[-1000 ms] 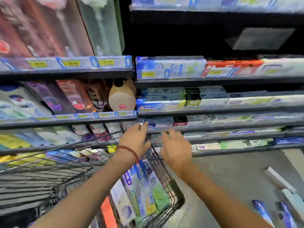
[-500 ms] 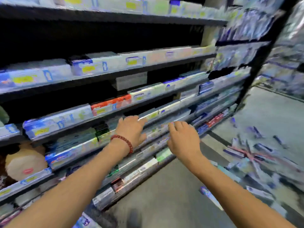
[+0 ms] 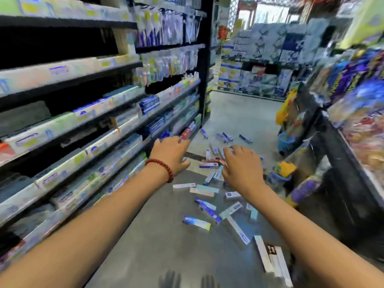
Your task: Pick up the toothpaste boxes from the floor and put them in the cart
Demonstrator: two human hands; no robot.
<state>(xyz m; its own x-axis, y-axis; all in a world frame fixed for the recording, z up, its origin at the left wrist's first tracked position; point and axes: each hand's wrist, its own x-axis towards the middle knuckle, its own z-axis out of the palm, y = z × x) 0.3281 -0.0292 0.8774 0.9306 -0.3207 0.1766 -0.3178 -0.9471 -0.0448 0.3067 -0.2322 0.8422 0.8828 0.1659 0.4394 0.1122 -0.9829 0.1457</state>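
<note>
Toothpaste boxes scattered across grey aisle floor, printing too blurred to read. Above them, left hand with red bead bracelet and right hand outstretched, fingers spread, holding nothing. Stocked shelves alongside at left.

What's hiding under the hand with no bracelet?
Toothpaste boxes lie scattered on the floor beneath and around the right hand. It covers part of the pile, so what lies directly behind it cannot be seen.
</note>
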